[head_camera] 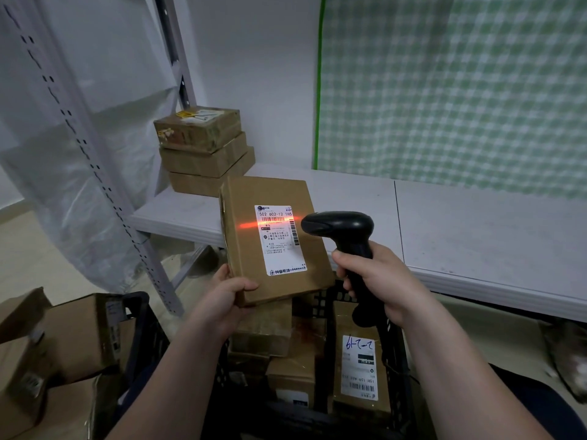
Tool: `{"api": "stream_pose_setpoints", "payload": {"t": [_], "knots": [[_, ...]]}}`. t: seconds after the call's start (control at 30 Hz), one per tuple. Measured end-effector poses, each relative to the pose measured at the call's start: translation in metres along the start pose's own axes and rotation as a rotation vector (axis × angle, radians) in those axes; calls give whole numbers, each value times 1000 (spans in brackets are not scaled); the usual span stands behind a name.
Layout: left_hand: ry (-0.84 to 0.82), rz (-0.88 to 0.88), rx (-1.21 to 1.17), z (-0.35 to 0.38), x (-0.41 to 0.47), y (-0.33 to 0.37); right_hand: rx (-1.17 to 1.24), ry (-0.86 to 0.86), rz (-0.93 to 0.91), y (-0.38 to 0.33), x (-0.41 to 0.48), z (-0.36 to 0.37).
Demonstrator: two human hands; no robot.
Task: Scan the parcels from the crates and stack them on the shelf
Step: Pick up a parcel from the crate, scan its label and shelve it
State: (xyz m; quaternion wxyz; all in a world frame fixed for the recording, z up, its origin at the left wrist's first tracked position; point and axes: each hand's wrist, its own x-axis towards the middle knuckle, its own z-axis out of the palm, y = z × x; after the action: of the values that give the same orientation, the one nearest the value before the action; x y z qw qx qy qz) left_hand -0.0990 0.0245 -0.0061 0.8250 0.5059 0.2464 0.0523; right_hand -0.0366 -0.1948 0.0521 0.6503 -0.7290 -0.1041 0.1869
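Left hand (222,296) holds a flat cardboard parcel (273,239) at its lower left corner, fingers clamped on the edge, thumb on the top face. Parcel sits mid-frame, tilted, label (279,239) facing up w/ a red scan line across the barcode. Right hand (378,281) is wrapped tight round the grip of a black scanner (343,236), its head just right of the label.

Behind, a grey shelf (460,223) runs across mid-frame; stack of 3 boxes (203,150) stands at its far left end, upper centre. Green checked cloth (460,90) fills upper right. Perforated shelf upright (95,166) cuts diagonally through the left side.

Below the hands, a black crate (397,360) w/ more parcels, incl. one w/ a handwritten label (359,366). Second crate (139,331) w/ boxes at lower left.
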Motion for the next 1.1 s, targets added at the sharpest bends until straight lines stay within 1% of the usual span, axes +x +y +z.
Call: {"api": "stream_pose_setpoints", "payload": {"t": [0.43, 0.53, 0.73, 0.9, 1.1], "knots": [[-8, -5, 12, -10, 17, -2, 50, -1, 66, 7, 19, 6], [-17, 12, 6, -14, 21, 5, 68, 31, 56, 5, 28, 10], [26, 60, -49, -28, 39, 40, 134, 152, 52, -6, 61, 21], [-4, 95, -70, -32, 56, 79, 172, 121, 22, -24, 91, 41], [64, 184, -177, -24, 78, 135, 198, 154, -79, -50, 129, 66]]}}
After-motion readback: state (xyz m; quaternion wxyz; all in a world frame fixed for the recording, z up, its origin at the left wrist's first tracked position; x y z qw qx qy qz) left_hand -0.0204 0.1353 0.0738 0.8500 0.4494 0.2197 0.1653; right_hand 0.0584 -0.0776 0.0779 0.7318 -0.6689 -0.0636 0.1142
